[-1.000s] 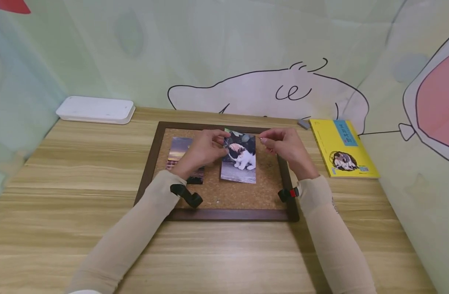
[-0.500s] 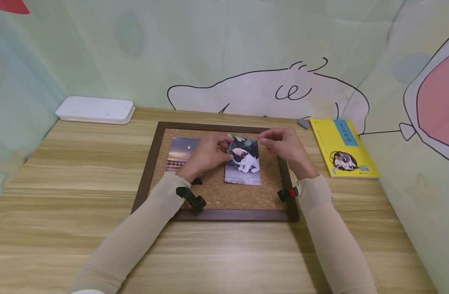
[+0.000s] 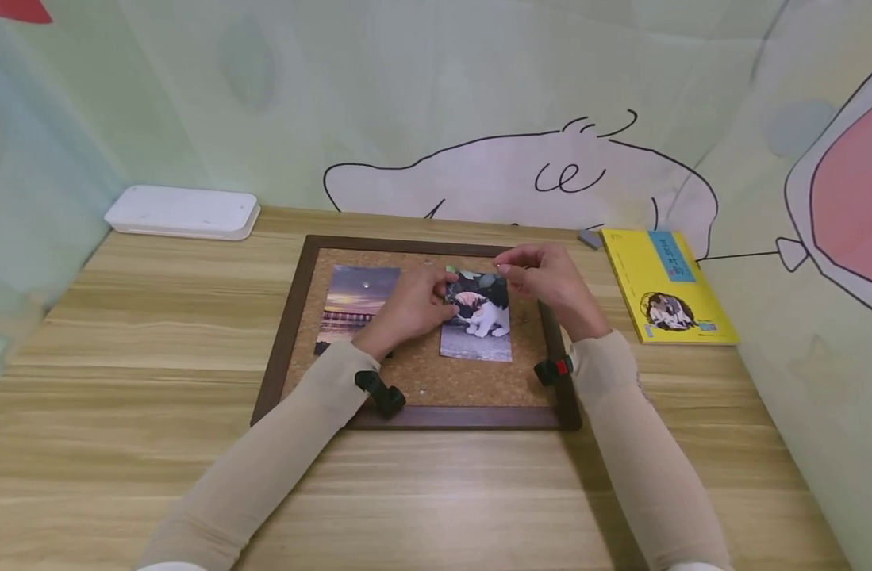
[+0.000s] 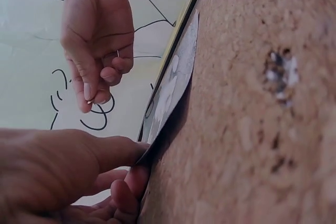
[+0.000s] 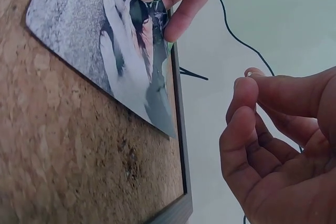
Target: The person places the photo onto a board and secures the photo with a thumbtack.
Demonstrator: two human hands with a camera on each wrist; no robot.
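My left hand (image 3: 414, 308) pinches the left edge of a photo of a black-and-white cat (image 3: 480, 329) between thumb and fingers. In the left wrist view the photo (image 4: 178, 77) is raised at that edge, off the cork. By the photo's top right corner, my right hand (image 3: 550, 277) pinches a tiny tack (image 5: 249, 74) between thumb and forefinger; most of it is hidden. Both lie over a cork board (image 3: 407, 381) with a dark frame. A sunset photo (image 3: 357, 297) lies on the board's left side, partly behind my left hand, with a clear tack (image 3: 366, 284) near its top.
Another small clear tack (image 3: 423, 390) is at the cork's lower part. A yellow book (image 3: 667, 293) lies right of the board, beside a small grey block (image 3: 589, 239). At the back left is a white case (image 3: 184, 212). A printed backdrop (image 3: 478, 95) stands behind the wooden table (image 3: 436, 500).
My left hand has moved the cat photo right and slightly down across the board, uncovering more of the sunset photo. My right hand has shifted slightly left, toward the photo's corner.
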